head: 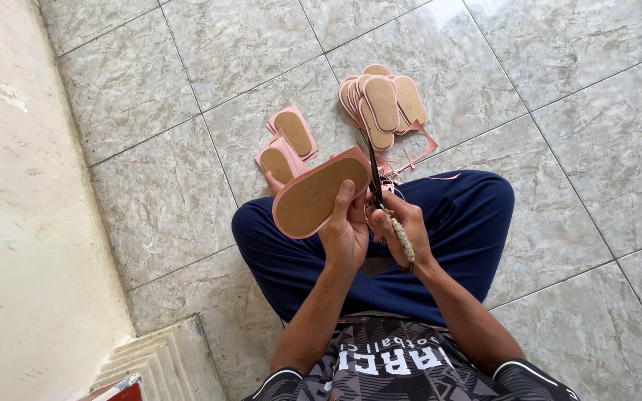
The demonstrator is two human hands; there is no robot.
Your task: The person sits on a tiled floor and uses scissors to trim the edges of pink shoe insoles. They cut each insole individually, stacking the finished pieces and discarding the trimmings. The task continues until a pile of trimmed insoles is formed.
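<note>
My left hand [345, 230] holds a shoe insole [319, 193], tan in the middle with a pink border, tilted up in front of me. My right hand [403, 226] grips a pair of scissors [375, 178], its handle wrapped in cord, the blades pointing up along the insole's right edge. Both hands hover over my crossed legs in dark blue trousers [455, 223].
On the tiled floor [157, 200] ahead lie two uncut insoles on pink squares [288, 145] and a fanned pile of several trimmed insoles [383, 104], with thin pink offcuts [421, 152] beside them. A pale wall [16, 223] runs along the left.
</note>
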